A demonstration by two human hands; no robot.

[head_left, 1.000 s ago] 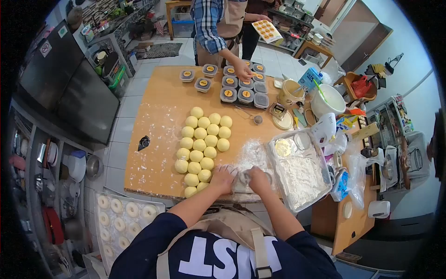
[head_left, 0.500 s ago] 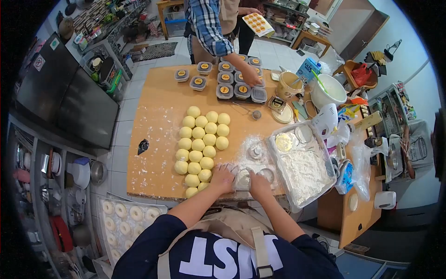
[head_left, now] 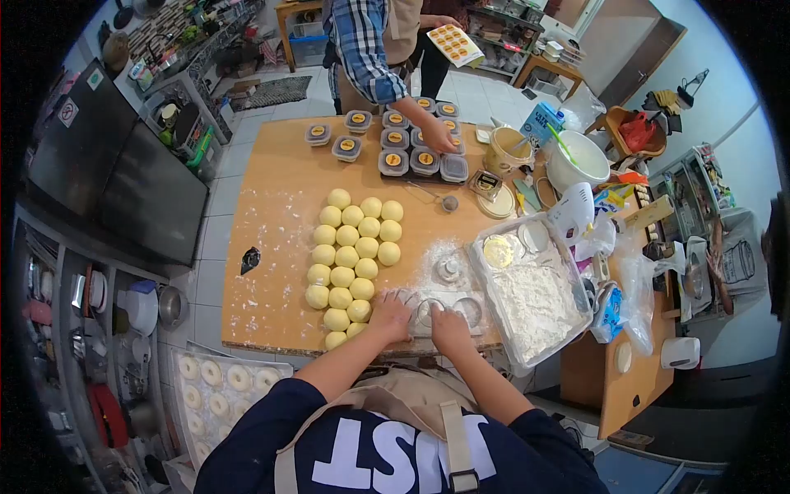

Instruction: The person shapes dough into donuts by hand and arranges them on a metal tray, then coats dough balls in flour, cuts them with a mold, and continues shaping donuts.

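My left hand [head_left: 390, 316] rests with fingers stretched out and spread at the left edge of a flour-dusted white mold [head_left: 448, 306] near the table's front edge. The mold has two round hollows; pale material fills part of the left one. My right hand [head_left: 450, 331] is closed, its fingers curled, with a fingertip or thumb at the left hollow's rim. Whatever is inside its curl is hidden. Close to my left hand, rows of smooth yellow dough balls [head_left: 346, 257] cover the table. Behind the mold a small round pale piece [head_left: 448, 269] sits in scattered flour.
A clear tub of flour [head_left: 535, 305] stands to my right, holding a round dough piece. Lidded, labelled containers [head_left: 395, 160] crowd the far side, where a co-worker's hand [head_left: 438, 138] touches them. Ring-shaped dough [head_left: 218, 403] lies on a tray at lower left. A white bowl [head_left: 580, 160] stands beyond the tub.
The view has shifted slightly. My right hand has moved a little at the left hollow, showing more of its rim. My left hand stays by the mold.
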